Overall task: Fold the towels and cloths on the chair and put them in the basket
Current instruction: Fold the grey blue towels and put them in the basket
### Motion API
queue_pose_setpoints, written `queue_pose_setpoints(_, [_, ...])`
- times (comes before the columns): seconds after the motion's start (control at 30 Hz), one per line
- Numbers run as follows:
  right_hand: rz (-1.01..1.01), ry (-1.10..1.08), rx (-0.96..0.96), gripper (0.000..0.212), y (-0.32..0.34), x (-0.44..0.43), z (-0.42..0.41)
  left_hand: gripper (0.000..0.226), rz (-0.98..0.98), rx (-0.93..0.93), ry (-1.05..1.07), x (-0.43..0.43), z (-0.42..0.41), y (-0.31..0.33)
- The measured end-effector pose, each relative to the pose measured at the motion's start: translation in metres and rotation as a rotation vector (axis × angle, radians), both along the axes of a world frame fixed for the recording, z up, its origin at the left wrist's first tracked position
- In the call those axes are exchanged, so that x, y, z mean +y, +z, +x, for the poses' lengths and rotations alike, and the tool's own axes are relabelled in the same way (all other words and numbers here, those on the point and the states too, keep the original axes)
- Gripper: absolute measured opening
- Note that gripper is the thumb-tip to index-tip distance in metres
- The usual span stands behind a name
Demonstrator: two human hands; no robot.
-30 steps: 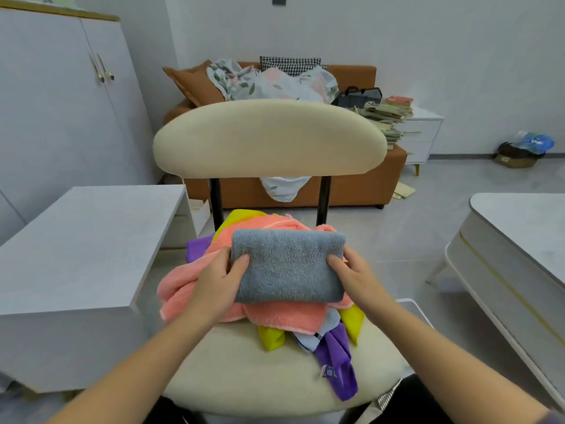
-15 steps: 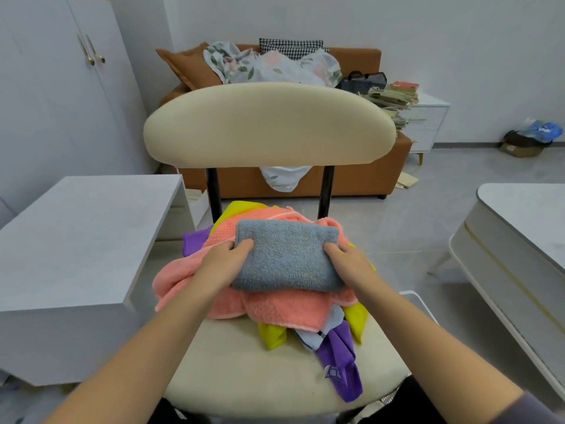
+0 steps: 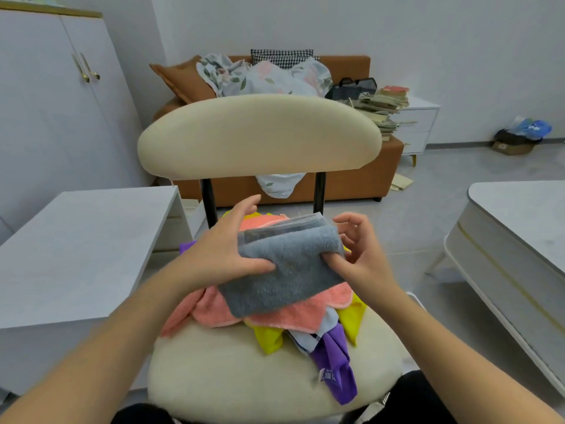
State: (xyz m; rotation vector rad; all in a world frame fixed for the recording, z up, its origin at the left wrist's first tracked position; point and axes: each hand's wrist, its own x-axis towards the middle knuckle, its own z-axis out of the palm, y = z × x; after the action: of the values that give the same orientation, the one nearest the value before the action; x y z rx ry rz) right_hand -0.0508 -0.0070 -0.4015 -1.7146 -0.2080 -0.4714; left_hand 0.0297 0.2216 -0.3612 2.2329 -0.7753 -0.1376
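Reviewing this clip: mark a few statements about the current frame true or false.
1. The left hand grips the grey towel. True.
2. A pink towel lies under the grey towel. True.
3. The backrest is black. False: the backrest is cream.
4. The purple cloth hangs over the backrest. False: the purple cloth lies on the seat.

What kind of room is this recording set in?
Probably a home living room: a brown sofa heaped with bedding behind the chair, a tall white cabinet at left, and a low white table at right.
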Motion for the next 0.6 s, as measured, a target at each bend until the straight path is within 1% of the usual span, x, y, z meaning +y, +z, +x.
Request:
queue_pose_setpoints(0.07, [-0.062, 0.036, -0.08, 0.045, 0.011, -0.001, -0.009, 0.11, 0.081, -0.067, -0.173, -0.016, -0.008, 0.021])
queue_pose_setpoints(0.13, [-0.111, 0.012, -0.142, 0.049, 0.026, -0.008, -0.019, 0.098, 0.118, -0.09, -0.267, -0.036, -0.016, 0.036])
queue_pose_setpoints(0.17, [-0.12, -0.004, -0.171, 0.048, 0.035, -0.014, -0.025, 0.086, 0.118, -0.103, -0.295, -0.046, -0.019, 0.041])
queue_pose_setpoints(0.23, [-0.089, -0.042, -0.168, 0.046, 0.047, -0.033, -0.034, 0.052, 0.076, -0.14, -0.329, -0.069, -0.025, 0.051])
queue_pose_setpoints(0.27, [-0.005, -0.064, -0.123, 0.049, 0.05, -0.045, -0.037, 0.038, 0.044, -0.146, -0.33, -0.083, -0.027, 0.055])
queue_pose_setpoints(0.33, [0.297, -0.056, 0.011, 0.058, 0.048, -0.075, -0.043, 0.019, -0.045, -0.08, -0.316, -0.115, -0.031, 0.061])
queue_pose_setpoints(0.37, [0.454, -0.017, 0.087, 0.068, 0.043, -0.091, -0.048, 0.014, -0.093, -0.015, -0.309, -0.133, -0.032, 0.06])
queue_pose_setpoints(0.4, [0.565, 0.031, 0.156, 0.079, 0.035, -0.105, -0.054, 0.012, -0.137, 0.065, -0.303, -0.152, -0.033, 0.059])
queue_pose_setpoints(0.43, [0.629, 0.062, 0.212, 0.086, 0.026, -0.117, -0.061, 0.014, -0.175, 0.143, -0.3, -0.173, -0.035, 0.055])
queue_pose_setpoints(0.5, [0.69, 0.029, 0.299, 0.089, 0.004, -0.139, -0.078, 0.018, -0.217, 0.253, -0.31, -0.218, -0.039, 0.044])
queue_pose_setpoints(0.6, [0.769, -0.144, 0.364, 0.09, -0.03, -0.17, -0.102, 0.017, -0.163, 0.367, -0.358, -0.283, -0.048, 0.017])
